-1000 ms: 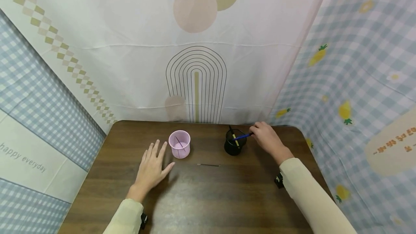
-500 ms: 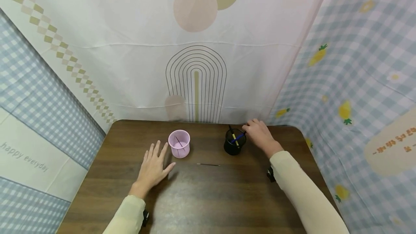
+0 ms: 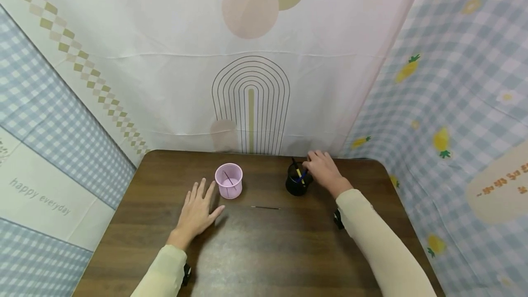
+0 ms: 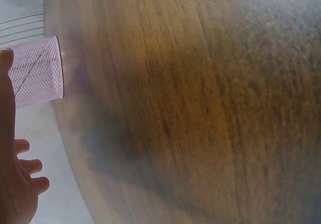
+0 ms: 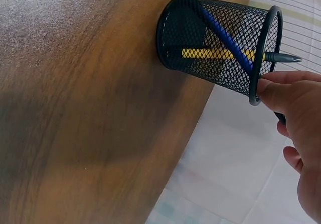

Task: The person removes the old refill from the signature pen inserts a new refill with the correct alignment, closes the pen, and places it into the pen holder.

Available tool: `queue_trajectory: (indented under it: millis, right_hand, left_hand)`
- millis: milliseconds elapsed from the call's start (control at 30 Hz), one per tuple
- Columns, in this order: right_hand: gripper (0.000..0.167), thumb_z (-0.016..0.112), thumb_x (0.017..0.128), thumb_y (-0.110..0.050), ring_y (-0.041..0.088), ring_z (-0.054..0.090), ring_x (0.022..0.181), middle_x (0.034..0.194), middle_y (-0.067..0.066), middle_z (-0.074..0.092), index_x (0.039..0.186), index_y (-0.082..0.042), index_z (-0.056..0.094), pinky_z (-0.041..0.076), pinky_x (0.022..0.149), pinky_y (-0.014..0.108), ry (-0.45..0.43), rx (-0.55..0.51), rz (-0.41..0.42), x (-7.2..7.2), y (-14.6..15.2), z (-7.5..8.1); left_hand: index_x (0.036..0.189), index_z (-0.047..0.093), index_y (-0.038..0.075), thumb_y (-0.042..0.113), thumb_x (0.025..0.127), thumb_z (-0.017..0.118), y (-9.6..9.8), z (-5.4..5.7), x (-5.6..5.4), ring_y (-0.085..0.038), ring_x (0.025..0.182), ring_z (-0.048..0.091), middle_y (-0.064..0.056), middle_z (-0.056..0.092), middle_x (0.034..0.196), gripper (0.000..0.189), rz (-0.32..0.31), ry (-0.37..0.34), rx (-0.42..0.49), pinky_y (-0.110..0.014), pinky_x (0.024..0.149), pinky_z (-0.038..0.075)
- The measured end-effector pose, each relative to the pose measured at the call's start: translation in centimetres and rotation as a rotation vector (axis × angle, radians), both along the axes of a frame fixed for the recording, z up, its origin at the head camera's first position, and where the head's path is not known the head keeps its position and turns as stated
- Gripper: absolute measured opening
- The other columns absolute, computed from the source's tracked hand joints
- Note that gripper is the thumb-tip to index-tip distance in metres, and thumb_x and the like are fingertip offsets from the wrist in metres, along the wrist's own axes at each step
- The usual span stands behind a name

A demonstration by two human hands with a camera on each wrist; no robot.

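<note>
In the head view my right hand [image 3: 323,171] is at the rim of a black mesh pen holder [image 3: 296,188], pinching the upper end of a blue pen [image 5: 228,38]. Most of that pen is inside the holder, leaning against the rim. A yellow pen with a black end [image 5: 215,53] stands tilted in the same holder. My left hand [image 3: 195,214] is spread, palm down, close beside a pink mesh pen holder [image 3: 229,191]. Inside the pink holder leans a thin dark stick [image 4: 31,71].
A thin dark rod with a pale end [image 3: 266,207] lies on the brown wooden table [image 3: 264,251], between the two holders and nearer to me. Patterned cloth [image 3: 165,81] hangs behind the table and along both sides.
My right hand has moved left and down toward the black holder, and the blue pen has sunk deeper into it. The left hand has stayed almost still.
</note>
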State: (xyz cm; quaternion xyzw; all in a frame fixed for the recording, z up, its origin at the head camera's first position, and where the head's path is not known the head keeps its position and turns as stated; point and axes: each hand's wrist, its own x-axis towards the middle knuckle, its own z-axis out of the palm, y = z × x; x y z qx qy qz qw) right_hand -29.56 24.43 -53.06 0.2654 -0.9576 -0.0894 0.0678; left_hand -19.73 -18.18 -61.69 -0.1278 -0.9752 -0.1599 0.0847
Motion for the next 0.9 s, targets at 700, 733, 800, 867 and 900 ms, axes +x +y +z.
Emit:
queue_trajectory:
  millis: [700,733,800,867,900]
  right_hand:
    - [0.02,0.07,0.097,-0.009,0.033,0.062,0.107,0.116,0.013,0.064,0.117,-0.006,0.07,0.054,0.093,0.046,0.016,-0.275,0.019,0.9,1.6,-1.1]
    - [0.021,0.07,0.097,-0.011,0.034,0.062,0.107,0.117,0.014,0.065,0.117,-0.006,0.07,0.054,0.093,0.047,0.041,-0.29,0.015,1.1,1.8,-1.1]
    - [0.024,0.07,0.097,-0.014,0.035,0.063,0.109,0.119,0.015,0.065,0.119,-0.004,0.069,0.054,0.093,0.049,0.083,-0.322,0.002,1.8,2.4,-1.1]
    - [0.026,0.071,0.097,-0.015,0.038,0.062,0.111,0.123,0.017,0.065,0.12,-0.003,0.068,0.054,0.093,0.051,0.12,-0.35,-0.015,2.5,3.1,-1.1]
    - [0.028,0.071,0.096,-0.015,0.039,0.062,0.112,0.125,0.018,0.064,0.121,-0.002,0.068,0.053,0.094,0.052,0.13,-0.362,-0.027,2.9,3.5,-1.2]
  left_hand:
    - [0.159,0.039,0.01,0.057,0.093,0.066,-0.3,0.2,0.1,-0.052,0.15,0.029,-0.028,0.029,0.164,0.086,0.003,-0.017,-0.001,-0.067,0.118,0.03]
    - [0.159,0.038,0.01,0.057,0.093,0.066,-0.4,0.2,0.2,-0.052,0.151,0.029,-0.028,0.029,0.165,0.086,0.007,-0.017,-0.001,-0.067,0.118,0.029]
    - [0.159,0.037,0.01,0.057,0.093,0.065,-0.9,0.2,0.3,-0.052,0.151,0.027,-0.028,0.028,0.165,0.085,0.014,-0.013,-0.01,-0.067,0.118,0.029]
    - [0.159,0.038,0.01,0.056,0.093,0.065,-1.2,0.4,0.5,-0.052,0.151,0.027,-0.028,0.028,0.165,0.085,0.021,-0.004,-0.014,-0.068,0.118,0.028]
    - [0.159,0.038,0.01,0.055,0.093,0.066,-1.4,0.4,0.5,-0.052,0.151,0.027,-0.028,0.029,0.164,0.085,0.024,0.0,-0.013,-0.068,0.118,0.028]
